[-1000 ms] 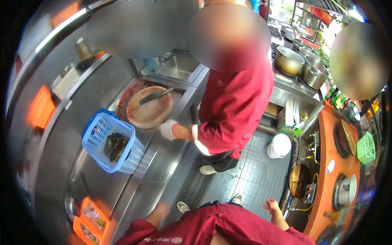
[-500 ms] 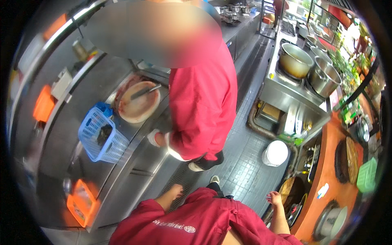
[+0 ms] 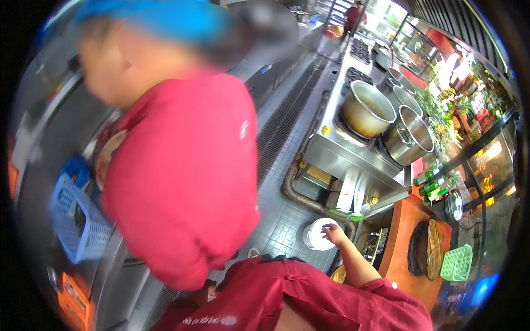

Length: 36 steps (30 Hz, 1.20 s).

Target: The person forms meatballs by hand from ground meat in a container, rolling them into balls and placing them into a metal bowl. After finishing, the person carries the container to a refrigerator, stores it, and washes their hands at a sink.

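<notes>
My right hand [image 3: 332,234] is held out over the white bucket [image 3: 318,236] on the floor, fingers spread and nothing in them. Whether it touches the bucket, I cannot tell. Low in the view, what seems to be my left hand [image 3: 210,291] is mostly hidden beside a co-worker's red jacket [image 3: 179,176], so its fingers do not show. The co-worker, in a blue cap [image 3: 160,22], bends close in front of me on the left.
A blue basket [image 3: 83,229] and an orange basket [image 3: 74,300] are at left by the steel counter. Large pots [image 3: 367,110] stand on the stove at right. An orange-topped counter [image 3: 403,248] holds a green basket [image 3: 456,263]. A floor grate [image 3: 281,124] runs along the aisle.
The co-worker has bent forward and come nearer, covering most of the pale round board. My right hand has moved up in front of the bucket. The whole view has shifted right.
</notes>
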Motion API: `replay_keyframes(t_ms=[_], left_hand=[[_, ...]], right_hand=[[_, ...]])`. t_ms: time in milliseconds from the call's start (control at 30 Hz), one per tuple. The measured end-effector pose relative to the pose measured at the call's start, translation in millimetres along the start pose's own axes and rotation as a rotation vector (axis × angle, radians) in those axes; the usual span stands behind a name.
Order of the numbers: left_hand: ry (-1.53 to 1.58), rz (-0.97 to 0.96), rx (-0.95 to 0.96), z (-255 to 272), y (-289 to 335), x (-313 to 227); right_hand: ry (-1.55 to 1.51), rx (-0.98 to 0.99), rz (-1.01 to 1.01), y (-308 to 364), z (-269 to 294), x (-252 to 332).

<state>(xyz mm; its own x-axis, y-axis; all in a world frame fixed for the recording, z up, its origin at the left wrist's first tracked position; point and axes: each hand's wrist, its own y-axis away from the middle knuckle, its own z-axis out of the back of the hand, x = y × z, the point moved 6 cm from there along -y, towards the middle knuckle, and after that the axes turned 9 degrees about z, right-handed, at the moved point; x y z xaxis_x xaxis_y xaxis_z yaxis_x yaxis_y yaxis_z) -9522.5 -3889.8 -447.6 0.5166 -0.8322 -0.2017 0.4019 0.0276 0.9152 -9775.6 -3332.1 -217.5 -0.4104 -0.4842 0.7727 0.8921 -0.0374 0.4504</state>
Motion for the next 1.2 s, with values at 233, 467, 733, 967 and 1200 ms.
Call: replay_keyframes(t_ms=[233, 467, 733, 967, 1200], left_hand=[[-0.148, -0.017, -0.058, 10.9, 14.4, -49.0], [-0.155, -0.072, -0.031, -0.4, 13.4, -158.9], [1.315, 0.478, -0.016, 84.9, -33.7, -261.0], [2.026, 0.429, -0.273, 232.1, -70.8, -301.1], [2.124, -0.313, -0.777, 475.1, -60.8, -296.6]], right_hand=[[0.295, 0.124, 0.239, -168.5, 4.2, 41.7], [0.450, 0.302, 0.496, -341.0, -16.7, 174.0], [0.213, 0.604, 0.408, -471.8, -76.6, 310.5], [0.570, 0.654, 0.748, -581.9, -181.7, 453.7], [0.783, 0.630, 1.164, -666.2, -311.9, 610.5]])
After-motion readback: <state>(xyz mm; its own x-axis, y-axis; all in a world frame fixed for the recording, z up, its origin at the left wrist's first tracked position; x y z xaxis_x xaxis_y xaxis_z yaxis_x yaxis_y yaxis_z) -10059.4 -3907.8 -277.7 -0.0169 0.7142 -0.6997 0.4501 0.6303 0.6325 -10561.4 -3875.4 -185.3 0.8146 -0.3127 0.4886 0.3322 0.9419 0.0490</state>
